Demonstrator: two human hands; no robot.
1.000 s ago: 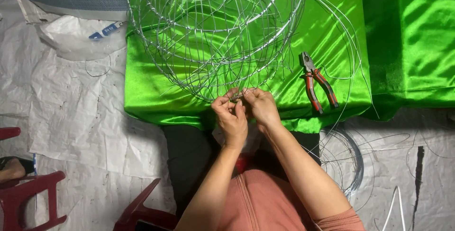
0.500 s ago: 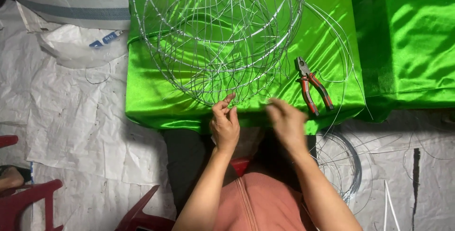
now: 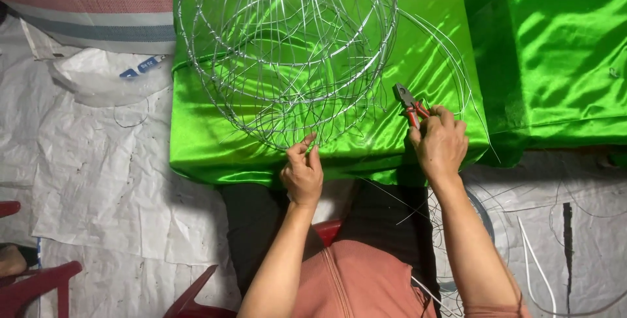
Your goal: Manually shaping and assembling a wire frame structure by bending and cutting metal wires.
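Note:
A round frame of bent silver wire (image 3: pixel 287 44) stands on a bright green satin-covered box (image 3: pixel 196 148). My left hand (image 3: pixel 302 173) pinches the wire at the frame's near bottom edge, fingers closed on a strand. My right hand (image 3: pixel 439 143) lies over red-handled pliers (image 3: pixel 406 101) on the green cloth to the right of the frame, fingers curled around the handles. Only the pliers' jaws and a bit of red grip show past my fingers.
A second green satin box (image 3: pixel 555 50) sits at the right. Loose wire loops (image 3: pixel 450 63) arc beside the frame; a wire coil (image 3: pixel 483 220) lies on the white woven floor sheet. A clear plastic bag (image 3: pixel 104 76) is at left, red plastic chairs (image 3: pixel 32 285) at bottom left.
My right hand left the wire frame and moved right onto the pliers. My left hand stayed at the frame's near edge.

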